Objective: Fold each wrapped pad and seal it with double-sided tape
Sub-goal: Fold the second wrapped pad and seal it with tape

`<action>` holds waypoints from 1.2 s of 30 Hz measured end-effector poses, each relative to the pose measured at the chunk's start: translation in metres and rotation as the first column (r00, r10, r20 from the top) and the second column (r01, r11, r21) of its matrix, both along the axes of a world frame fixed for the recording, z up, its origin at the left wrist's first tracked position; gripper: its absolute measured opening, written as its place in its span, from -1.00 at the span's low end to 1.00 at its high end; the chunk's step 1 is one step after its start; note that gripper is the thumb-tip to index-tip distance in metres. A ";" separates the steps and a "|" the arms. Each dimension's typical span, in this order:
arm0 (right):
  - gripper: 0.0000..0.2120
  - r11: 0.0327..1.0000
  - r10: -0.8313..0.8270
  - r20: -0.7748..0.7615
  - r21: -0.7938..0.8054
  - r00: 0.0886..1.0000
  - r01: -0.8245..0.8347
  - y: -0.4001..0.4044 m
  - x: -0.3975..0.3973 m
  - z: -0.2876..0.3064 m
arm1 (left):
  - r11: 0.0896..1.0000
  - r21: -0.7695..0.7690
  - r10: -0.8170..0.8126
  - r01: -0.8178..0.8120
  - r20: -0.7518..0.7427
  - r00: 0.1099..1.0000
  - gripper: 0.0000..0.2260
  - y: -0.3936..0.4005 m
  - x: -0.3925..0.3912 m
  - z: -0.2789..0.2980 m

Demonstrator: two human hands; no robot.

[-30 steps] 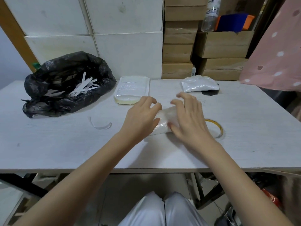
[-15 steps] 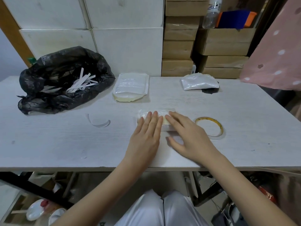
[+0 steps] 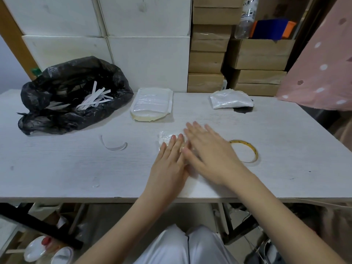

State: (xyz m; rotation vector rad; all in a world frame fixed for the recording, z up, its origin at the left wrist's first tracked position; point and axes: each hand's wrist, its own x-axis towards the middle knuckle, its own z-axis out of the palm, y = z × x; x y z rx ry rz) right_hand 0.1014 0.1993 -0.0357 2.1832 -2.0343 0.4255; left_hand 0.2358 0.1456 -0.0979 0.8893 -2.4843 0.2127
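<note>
A folded wrapped pad (image 3: 166,137) lies flat near the middle of the white table (image 3: 57,168), mostly covered by my hands. My left hand (image 3: 169,161) rests palm down on it with the fingers straight and together. My right hand (image 3: 207,151) lies flat over the pad's right part, fingers spread and slightly blurred. A roll of yellowish double-sided tape (image 3: 244,150) sits on the table just right of my right hand. A stack of unfolded wrapped pads (image 3: 152,103) lies further back. A curled strip of tape backing (image 3: 114,145) lies left of the pad.
A black rubbish bag (image 3: 62,92) with white backing strips stands at the back left. A folded white wrapped item (image 3: 230,99) sits at the back right. White boxes (image 3: 148,60) and cardboard boxes (image 3: 259,54) line the wall behind. Pink dotted cloth (image 3: 323,69) hangs at the right.
One second ago both hands were curled around the pad, rolling it. They have since flattened onto it, and my right hand has slid forward and left across the pad.
</note>
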 end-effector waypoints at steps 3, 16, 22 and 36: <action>-0.18 0.994 -0.071 -0.007 0.078 0.997 0.072 -0.003 0.011 -0.016 | 0.999 0.040 -0.025 0.025 0.000 1.000 -0.53 -0.001 0.002 0.000; -0.25 0.987 -0.157 0.208 0.057 0.966 0.148 -0.007 0.019 -0.030 | 0.454 0.704 0.434 0.547 -0.710 0.554 -0.65 -0.024 0.023 0.071; -0.38 0.988 -0.146 0.153 0.063 0.977 0.138 -0.009 0.018 -0.030 | 0.981 0.176 0.107 -0.086 -0.116 0.987 -0.64 -0.008 -0.009 0.053; -0.23 0.988 -0.025 0.903 0.088 0.430 -0.129 0.001 -0.001 -0.006 | 0.712 0.670 0.203 0.211 -0.484 0.851 -0.60 0.003 -0.002 0.023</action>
